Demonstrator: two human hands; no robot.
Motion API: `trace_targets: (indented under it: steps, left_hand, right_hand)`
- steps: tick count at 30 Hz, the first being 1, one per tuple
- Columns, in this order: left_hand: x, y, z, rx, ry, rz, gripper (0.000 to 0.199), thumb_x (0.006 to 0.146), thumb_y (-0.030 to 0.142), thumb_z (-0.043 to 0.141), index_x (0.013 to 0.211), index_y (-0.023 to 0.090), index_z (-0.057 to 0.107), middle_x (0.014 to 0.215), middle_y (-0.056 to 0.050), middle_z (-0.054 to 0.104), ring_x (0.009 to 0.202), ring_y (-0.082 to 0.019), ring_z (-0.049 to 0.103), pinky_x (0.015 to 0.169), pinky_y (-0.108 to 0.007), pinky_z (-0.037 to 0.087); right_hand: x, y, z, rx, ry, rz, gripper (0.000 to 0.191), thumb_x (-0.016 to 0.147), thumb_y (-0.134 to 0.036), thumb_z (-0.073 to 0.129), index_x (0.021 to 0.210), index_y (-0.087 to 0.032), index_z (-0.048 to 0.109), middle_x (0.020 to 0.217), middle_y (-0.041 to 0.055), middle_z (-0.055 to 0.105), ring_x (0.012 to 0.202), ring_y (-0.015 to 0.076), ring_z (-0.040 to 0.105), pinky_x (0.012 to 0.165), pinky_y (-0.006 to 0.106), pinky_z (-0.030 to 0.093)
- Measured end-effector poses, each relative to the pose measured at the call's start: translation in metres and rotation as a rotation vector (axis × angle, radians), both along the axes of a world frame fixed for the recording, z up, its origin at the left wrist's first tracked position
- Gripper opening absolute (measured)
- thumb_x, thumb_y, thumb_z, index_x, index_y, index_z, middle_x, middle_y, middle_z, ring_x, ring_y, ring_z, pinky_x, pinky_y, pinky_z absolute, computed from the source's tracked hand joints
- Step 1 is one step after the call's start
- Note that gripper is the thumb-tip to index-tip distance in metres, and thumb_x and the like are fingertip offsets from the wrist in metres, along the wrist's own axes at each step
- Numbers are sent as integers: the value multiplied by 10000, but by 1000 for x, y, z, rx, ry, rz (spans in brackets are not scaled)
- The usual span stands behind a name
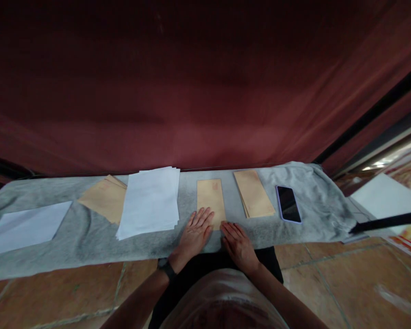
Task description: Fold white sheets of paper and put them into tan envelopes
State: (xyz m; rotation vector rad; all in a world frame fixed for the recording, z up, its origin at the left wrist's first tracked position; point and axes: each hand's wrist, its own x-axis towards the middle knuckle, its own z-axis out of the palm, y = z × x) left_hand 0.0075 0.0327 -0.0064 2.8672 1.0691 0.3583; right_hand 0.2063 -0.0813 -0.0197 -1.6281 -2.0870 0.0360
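Note:
A single brown envelope (210, 194) lies upright in front of me on the grey cloth. My left hand (196, 230) rests flat with fingers stretched over its lower left part. At its lower right corner, my right hand (238, 242) lies palm down, fingers extended, the fingertips touching the edge. Neither hand grips anything. To the right is a small stack of brown envelopes (255, 194). A stack of white paper sheets (150, 201) lies to the left, partly over more brown envelopes (104, 198).
A phone (288, 204) with a purple case lies right of the envelope stack. More white paper (27, 226) is at the far left. The grey cloth (82, 249) covers a narrow table against a dark red curtain (192, 91). A dark bar (390, 222) juts in at right.

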Motion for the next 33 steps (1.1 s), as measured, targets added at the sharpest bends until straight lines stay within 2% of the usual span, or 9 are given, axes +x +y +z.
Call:
trace_targets:
  steps: [6,12,15,19,22,25,29,33]
  left_hand:
    - [-8,-4,-8,-5,-14,73,499,1047,298,335,1534,226,420,1606,-63,411,1503,-239,347,1231,-476,318]
    - [-16,-13,-27,34,-132,287,563,1027,306,376,1568,159,324,1572,-165,445,1455,-309,423,1157,-511,413]
    - [-12,-17,-26,-16,-194,323,577,988,235,433,1552,158,337,1482,-167,543,1366,-311,515,1111,-498,459]
    - [-2,-18,-13,-131,-251,351,646,881,129,528,1512,179,399,1354,-135,621,1227,-288,595,1075,-460,491]
    - [3,-12,-4,-270,-294,431,728,830,123,587,1526,201,391,1264,-107,649,1176,-257,622,1031,-395,524]
    - [6,-3,4,-494,-423,550,850,768,130,662,1556,184,345,1145,-92,689,1046,-244,683,934,-371,566]
    - [8,0,11,-834,-769,580,962,710,130,707,1578,156,292,944,-48,747,872,-252,728,847,-387,588]
    - [16,-5,20,-1076,-1083,577,965,689,187,749,1552,147,319,919,-41,770,882,-257,736,871,-398,584]
  right_hand:
    - [2,-2,1,-22,-5,-28,486,1018,-178,424,1500,-186,477,1467,98,584,1357,227,544,1169,458,444]
    - [1,-3,3,-6,-18,-55,488,1014,-177,423,1497,-191,484,1449,99,600,1332,232,563,1157,448,444]
    - [-2,0,5,7,-16,-77,469,1008,-168,426,1468,-190,514,1418,99,622,1297,237,580,1130,439,455]
    - [-9,8,8,7,-48,-112,425,1007,-192,442,1415,-180,560,1357,119,652,1211,270,607,1044,451,482]
    - [-15,14,10,1,-96,-131,387,1000,-218,484,1367,-179,597,1309,130,671,1130,286,622,969,442,496]
    - [-19,20,11,-33,-149,-154,356,987,-234,538,1324,-163,623,1266,142,682,1063,289,628,924,435,495]
    - [-22,24,14,-97,-185,-167,366,976,-243,583,1329,-150,612,1262,144,674,1052,282,622,899,411,486]
    - [-23,30,20,-131,-163,-180,435,957,-284,618,1371,-155,582,1252,145,665,1081,287,609,902,401,486]
